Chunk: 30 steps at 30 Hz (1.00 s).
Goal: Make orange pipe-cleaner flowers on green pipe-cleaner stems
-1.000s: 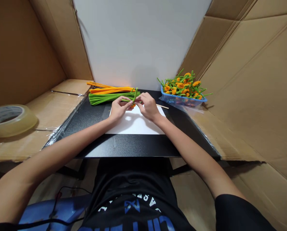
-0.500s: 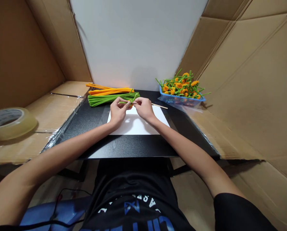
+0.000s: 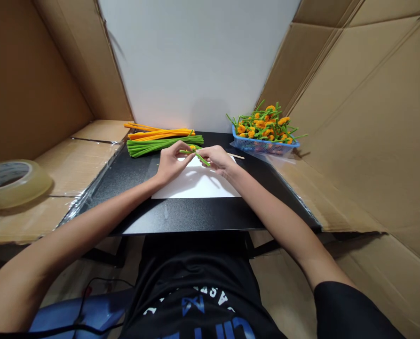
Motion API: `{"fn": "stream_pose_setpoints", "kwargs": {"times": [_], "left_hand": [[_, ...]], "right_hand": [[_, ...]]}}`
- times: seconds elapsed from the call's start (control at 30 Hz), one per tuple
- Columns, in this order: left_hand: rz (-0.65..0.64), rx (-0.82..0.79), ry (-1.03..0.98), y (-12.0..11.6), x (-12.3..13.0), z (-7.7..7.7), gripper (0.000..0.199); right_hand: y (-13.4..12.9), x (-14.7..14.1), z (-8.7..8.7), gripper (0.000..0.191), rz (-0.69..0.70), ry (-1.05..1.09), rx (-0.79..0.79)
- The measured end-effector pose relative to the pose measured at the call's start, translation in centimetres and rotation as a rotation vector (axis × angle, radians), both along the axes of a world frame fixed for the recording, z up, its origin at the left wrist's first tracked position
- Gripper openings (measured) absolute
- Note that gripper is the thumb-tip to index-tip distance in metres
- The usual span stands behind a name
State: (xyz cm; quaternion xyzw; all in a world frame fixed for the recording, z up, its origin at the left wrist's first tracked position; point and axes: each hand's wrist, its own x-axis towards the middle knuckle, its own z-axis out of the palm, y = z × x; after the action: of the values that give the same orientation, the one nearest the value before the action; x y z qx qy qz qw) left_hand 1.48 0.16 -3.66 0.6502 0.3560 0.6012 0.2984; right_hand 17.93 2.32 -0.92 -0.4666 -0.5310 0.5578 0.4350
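Note:
My left hand (image 3: 172, 165) and my right hand (image 3: 217, 160) meet above a sheet of white paper (image 3: 195, 183). Between their fingertips I hold a green pipe cleaner (image 3: 200, 157) that slants down to the right, with a small orange fuzzy piece (image 3: 193, 148) at its top. Just beyond my left hand lies a bundle of green pipe cleaners (image 3: 160, 146), with orange pipe cleaners (image 3: 156, 134) behind it. A thin wooden stick (image 3: 237, 156) pokes out past my right hand.
The black table (image 3: 181, 215) holds a blue plastic basket (image 3: 262, 147) at the back right, heaped with orange-and-green pipe cleaner flowers (image 3: 262, 125). A roll of clear tape (image 3: 12, 184) sits on cardboard at the left. Cardboard sheets and a white wall surround the table.
The green pipe cleaner has swung from nearly upright to slanting down to the right. My right hand has moved slightly rightward, and my left hand has rotated a little.

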Motion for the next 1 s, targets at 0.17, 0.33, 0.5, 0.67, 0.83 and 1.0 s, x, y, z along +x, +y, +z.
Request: {"fn": "stream_pose_setpoints", "kwargs": {"times": [0.17, 0.33, 0.5, 0.67, 0.83, 1.0], "left_hand": [[-0.019, -0.082, -0.048, 1.0, -0.2, -0.2, 0.031], [-0.054, -0.163, -0.127, 1.5, 0.1, -0.8, 0.035], [-0.004, 0.017, 0.004, 1.1, 0.3, -0.7, 0.026], [0.004, 0.148, 0.137, 0.9, 0.0, -0.5, 0.022], [-0.062, -0.046, -0.019, 1.5, -0.3, -0.7, 0.034], [-0.152, -0.296, -0.161, 1.5, -0.1, -0.5, 0.044]], "right_hand": [[-0.3, 0.0, 0.3, 0.009, -0.007, -0.054, 0.064], [0.2, 0.0, 0.0, 0.01, -0.058, -0.279, 0.334], [-0.1, -0.1, 0.4, 0.011, -0.028, -0.258, 0.176], [-0.5, 0.2, 1.0, 0.021, 0.063, -0.101, -0.082], [-0.2, 0.5, 0.7, 0.008, -0.004, -0.068, 0.023], [0.1, 0.7, 0.4, 0.006, 0.005, -0.149, 0.148]]}}
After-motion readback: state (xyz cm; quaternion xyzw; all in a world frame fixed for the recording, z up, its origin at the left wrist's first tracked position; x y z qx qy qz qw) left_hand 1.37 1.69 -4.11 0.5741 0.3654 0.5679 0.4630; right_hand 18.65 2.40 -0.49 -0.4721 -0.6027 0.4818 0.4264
